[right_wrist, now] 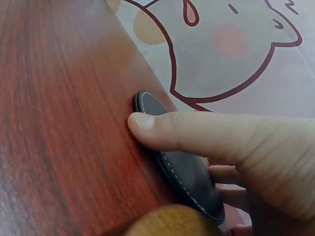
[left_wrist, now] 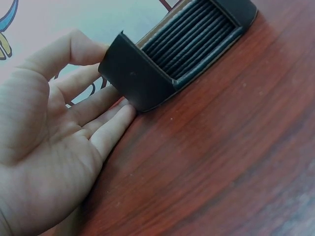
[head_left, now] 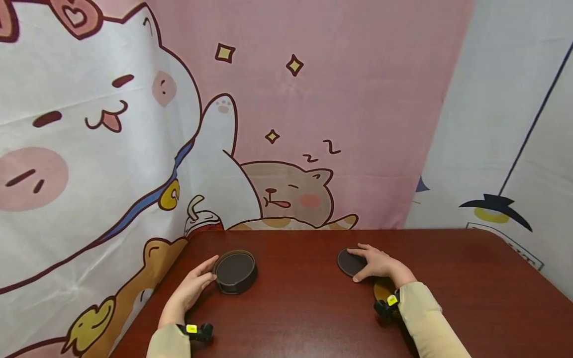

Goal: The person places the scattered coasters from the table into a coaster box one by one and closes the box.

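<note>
A round black coaster holder [head_left: 236, 278] stands on the left of the table, with a flat dark coaster on top. In the left wrist view, several black coasters [left_wrist: 189, 39] show stacked through its side opening. My left hand [head_left: 192, 286] grips the holder's left side, thumb at its upper edge and fingertips low on the wall. Over on the right, my right hand [head_left: 378, 263] spans a round black coaster [head_left: 348, 262] with pale edge stitching. Its thumb [right_wrist: 172, 130] lies on the coaster's near edge, while the other fingers reach the opposite edge, partly hidden.
A round yellow-brown object [head_left: 383, 291] sits under the right wrist, partly covered by the arm. The reddish-brown table [head_left: 295, 308] reaches back to a cartoon-printed cloth [head_left: 349, 99]. Each wrist wears a small black camera.
</note>
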Motion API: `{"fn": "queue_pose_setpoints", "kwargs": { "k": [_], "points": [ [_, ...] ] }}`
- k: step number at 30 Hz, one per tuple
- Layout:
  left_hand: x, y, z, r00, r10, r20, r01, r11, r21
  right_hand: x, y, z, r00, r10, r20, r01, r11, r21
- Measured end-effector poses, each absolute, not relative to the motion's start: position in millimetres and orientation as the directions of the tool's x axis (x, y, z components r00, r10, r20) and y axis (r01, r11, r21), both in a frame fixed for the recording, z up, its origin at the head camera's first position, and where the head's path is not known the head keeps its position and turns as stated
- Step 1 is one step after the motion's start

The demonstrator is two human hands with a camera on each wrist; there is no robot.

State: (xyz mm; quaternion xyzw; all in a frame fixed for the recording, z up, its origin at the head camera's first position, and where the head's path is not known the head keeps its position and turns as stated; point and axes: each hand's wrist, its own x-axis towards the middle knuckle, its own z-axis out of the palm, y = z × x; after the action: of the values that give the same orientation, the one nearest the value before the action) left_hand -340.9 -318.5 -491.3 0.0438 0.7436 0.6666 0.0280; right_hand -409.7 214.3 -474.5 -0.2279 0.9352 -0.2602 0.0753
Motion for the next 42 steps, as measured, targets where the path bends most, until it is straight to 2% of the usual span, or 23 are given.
{"fn": "queue_pose_setpoints", "kwargs": {
  "k": [17,22,31,42],
  "points": [
    [-340.5,-319.0,-492.8,-0.994,0.108,0.019,0.031,0.114,0.993,-412.3,213.0,-474.4,-0.911,-0.410,0.052,-0.382,0.789,-0.481],
    [-341.0,-319.5,-491.5,-0.994,0.106,0.010,0.024,0.123,0.992,-411.8,209.2,-463.0,-0.911,-0.405,0.082,-0.388,0.773,-0.501],
    [-341.6,-319.6,-490.9,-0.994,0.106,0.010,0.022,0.113,0.993,-400.2,197.5,-431.9,-0.884,-0.418,0.206,-0.464,0.740,-0.487],
    [-341.8,-319.4,-490.8,-0.994,0.106,0.013,0.025,0.109,0.994,-395.0,187.9,-424.9,-0.873,-0.435,0.220,-0.486,0.747,-0.454]
  ]
}}
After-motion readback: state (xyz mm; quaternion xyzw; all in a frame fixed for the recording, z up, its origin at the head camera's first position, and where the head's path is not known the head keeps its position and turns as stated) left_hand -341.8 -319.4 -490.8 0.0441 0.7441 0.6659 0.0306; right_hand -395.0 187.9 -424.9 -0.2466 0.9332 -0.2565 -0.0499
